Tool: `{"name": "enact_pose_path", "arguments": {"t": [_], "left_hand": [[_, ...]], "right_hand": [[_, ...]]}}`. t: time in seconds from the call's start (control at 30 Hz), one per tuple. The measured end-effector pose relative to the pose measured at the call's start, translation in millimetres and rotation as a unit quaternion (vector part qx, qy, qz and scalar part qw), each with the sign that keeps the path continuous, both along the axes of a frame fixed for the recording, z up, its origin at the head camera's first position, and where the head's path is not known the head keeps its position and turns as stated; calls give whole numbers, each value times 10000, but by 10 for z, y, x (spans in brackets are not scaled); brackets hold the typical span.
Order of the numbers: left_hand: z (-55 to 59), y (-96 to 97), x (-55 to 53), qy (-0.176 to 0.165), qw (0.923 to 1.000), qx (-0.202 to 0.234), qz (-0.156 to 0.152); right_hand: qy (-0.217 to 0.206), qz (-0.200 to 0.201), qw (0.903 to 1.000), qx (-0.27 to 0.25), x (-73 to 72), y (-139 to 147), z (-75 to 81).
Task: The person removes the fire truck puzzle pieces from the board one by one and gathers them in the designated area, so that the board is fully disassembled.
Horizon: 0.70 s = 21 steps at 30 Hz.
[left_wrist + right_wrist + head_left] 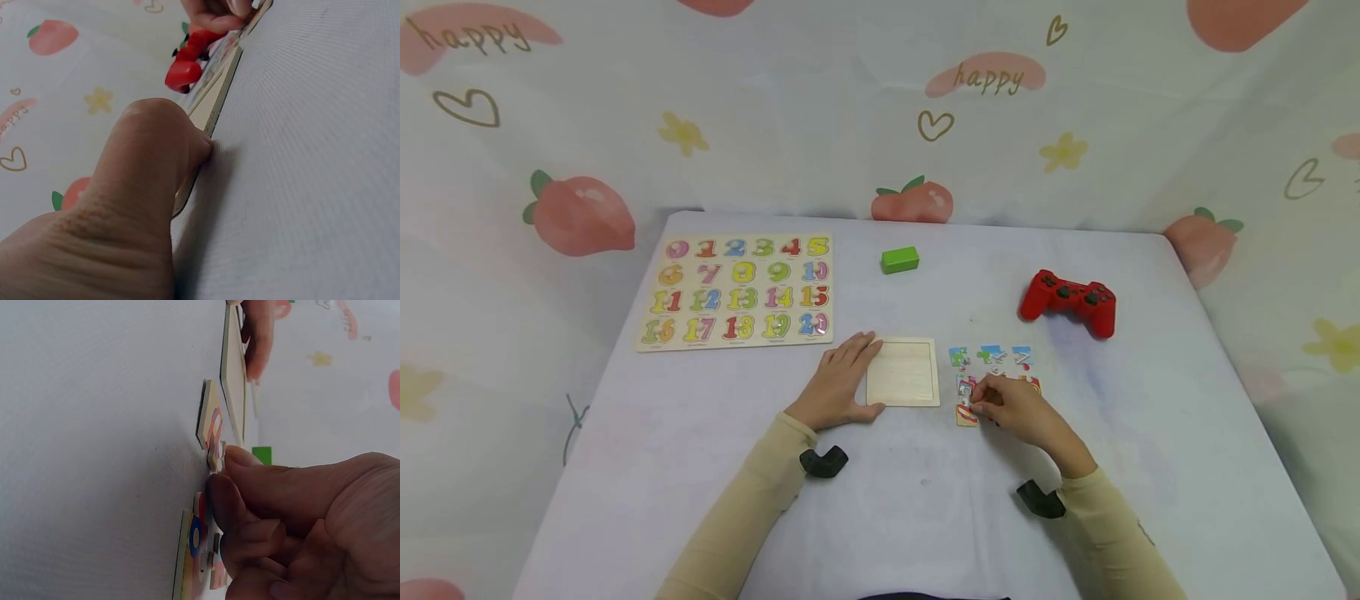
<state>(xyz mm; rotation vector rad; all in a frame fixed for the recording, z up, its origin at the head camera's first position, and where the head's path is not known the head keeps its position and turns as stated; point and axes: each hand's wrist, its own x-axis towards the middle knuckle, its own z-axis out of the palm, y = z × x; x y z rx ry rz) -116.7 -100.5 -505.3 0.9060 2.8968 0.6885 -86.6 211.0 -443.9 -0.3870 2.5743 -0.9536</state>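
A square wooden puzzle tray (902, 372), bare inside its raised rim, lies flat at the middle. My left hand (838, 383) holds its left side, thumb at the near corner and fingertips at the far corner. In the left wrist view the thumb presses on the tray's edge. To the right of the tray lie several small printed jigsaw pieces (991, 354) in rows. My right hand (1018, 412) is over them, thumb and forefinger pinching a jigsaw piece (214, 456) at the left column. Another piece (209, 415) lies right beside it. The palm hides some pieces.
A wooden number board (722, 312) lies at the back left. Behind the tray stands a green block (899, 260). A red game controller (1069, 304) rests at the back right. The white cloth-covered table (895, 500) reaches to a patterned curtain behind.
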Motion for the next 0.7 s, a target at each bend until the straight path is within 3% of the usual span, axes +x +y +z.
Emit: {"name": "enact_pose_path", "arguments": {"t": [0.4,0.7], "left_hand": [[7,-2,9,-7,10000,-28,6],[19,2,10,-109,9999,-9,7]], "right_hand": [[315,187,9949,936,91,-118,57],[365,268,9918,1194,123,-129,168]]}}
